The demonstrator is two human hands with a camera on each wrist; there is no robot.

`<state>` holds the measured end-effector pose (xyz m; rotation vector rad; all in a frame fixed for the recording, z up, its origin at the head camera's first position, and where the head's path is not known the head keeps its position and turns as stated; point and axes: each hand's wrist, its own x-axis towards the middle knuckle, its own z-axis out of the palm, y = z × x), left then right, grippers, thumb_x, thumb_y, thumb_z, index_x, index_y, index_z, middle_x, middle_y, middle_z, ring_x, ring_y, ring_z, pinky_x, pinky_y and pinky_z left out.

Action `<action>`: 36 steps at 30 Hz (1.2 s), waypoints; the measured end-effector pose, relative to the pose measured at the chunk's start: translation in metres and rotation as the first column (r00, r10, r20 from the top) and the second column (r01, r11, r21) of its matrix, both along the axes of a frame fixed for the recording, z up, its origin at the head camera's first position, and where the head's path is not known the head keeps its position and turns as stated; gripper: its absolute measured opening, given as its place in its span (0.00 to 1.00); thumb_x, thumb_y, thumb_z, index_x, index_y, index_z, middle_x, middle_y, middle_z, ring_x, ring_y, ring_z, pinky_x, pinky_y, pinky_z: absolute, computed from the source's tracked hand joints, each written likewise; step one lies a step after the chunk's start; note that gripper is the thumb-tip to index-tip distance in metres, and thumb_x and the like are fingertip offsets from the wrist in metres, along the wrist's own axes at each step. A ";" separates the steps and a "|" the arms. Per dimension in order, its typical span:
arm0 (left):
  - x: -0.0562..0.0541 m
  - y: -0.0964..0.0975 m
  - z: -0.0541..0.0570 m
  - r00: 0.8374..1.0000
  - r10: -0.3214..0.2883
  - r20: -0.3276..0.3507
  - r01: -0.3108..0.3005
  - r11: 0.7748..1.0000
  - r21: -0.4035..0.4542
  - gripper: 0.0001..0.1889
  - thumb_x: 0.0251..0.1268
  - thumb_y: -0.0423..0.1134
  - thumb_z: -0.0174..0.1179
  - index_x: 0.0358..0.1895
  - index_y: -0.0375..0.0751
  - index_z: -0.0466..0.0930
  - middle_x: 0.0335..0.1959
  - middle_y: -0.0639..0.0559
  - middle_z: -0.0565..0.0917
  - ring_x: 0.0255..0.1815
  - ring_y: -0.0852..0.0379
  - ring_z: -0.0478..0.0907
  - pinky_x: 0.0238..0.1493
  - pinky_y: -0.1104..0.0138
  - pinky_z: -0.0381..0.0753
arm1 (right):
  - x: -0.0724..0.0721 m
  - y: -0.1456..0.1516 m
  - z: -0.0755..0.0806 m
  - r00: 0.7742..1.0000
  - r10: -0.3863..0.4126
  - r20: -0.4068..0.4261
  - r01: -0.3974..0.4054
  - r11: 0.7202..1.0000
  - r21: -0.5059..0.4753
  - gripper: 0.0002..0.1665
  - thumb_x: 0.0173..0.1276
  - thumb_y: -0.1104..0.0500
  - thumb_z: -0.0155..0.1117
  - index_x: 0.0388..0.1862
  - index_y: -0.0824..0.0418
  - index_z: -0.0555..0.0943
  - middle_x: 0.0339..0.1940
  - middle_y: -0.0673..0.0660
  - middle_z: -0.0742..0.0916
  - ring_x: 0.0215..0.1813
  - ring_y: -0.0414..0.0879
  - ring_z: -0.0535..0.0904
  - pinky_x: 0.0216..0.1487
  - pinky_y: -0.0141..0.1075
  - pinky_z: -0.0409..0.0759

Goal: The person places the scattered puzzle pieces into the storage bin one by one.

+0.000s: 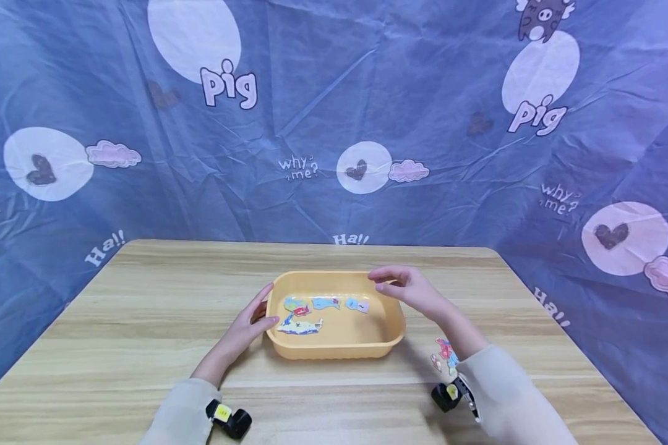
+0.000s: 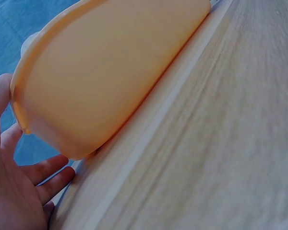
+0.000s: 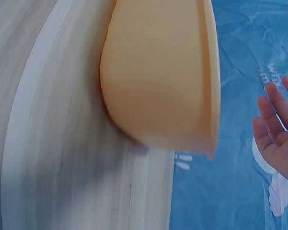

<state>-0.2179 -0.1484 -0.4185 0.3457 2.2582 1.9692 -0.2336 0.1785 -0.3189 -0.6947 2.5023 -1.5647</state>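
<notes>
A yellow plastic basin (image 1: 334, 351) sits on the wooden table with several flat, colourful cutouts inside. Among these are a long cream and blue cutout (image 1: 299, 327), a light blue cutout (image 1: 326, 303) and a blue and pink cutout (image 1: 357, 305). My left hand (image 1: 244, 327) grips the basin's left end, thumb over the rim and fingers along the outer wall, as the left wrist view also shows (image 2: 19, 177). Above the basin's far right corner hovers my right hand (image 1: 409, 289). Its fingers are loosely extended and hold nothing in the right wrist view.
More red and blue cutouts (image 1: 444, 350) lie on the table (image 1: 161, 321) right of the basin, partly under my right forearm. A blue printed cloth (image 1: 312, 123) hangs behind the table and along its sides. Each wrist carries a small black camera (image 1: 236, 424).
</notes>
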 end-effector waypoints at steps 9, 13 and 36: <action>0.000 0.000 0.000 1.000 -0.008 -0.008 0.008 1.000 0.006 0.35 0.56 0.37 0.55 0.66 0.58 0.49 0.61 0.44 0.60 0.58 0.48 0.59 0.58 0.54 0.53 | 0.015 0.033 0.002 0.997 -0.067 -0.024 0.066 0.998 -0.022 0.19 0.58 0.63 0.58 0.47 0.73 0.74 0.47 0.67 0.76 0.47 0.51 0.74 0.45 0.33 0.72; -0.001 -0.001 0.000 1.000 -0.013 -0.010 0.013 1.000 0.010 0.35 0.56 0.36 0.55 0.66 0.57 0.48 0.60 0.43 0.61 0.58 0.48 0.59 0.57 0.54 0.55 | 0.020 0.046 0.002 0.995 -0.084 -0.049 0.083 0.996 -0.015 0.18 0.59 0.63 0.58 0.46 0.73 0.74 0.47 0.66 0.77 0.46 0.47 0.74 0.43 0.32 0.73; -0.002 -0.003 -0.005 0.999 -0.032 -0.012 0.032 0.999 0.027 0.36 0.56 0.38 0.56 0.66 0.55 0.49 0.58 0.41 0.63 0.58 0.48 0.60 0.57 0.54 0.54 | 0.046 0.094 -0.029 0.979 -0.165 -0.120 0.175 0.981 0.079 0.14 0.57 0.65 0.59 0.42 0.71 0.75 0.43 0.67 0.78 0.41 0.48 0.76 0.38 0.31 0.75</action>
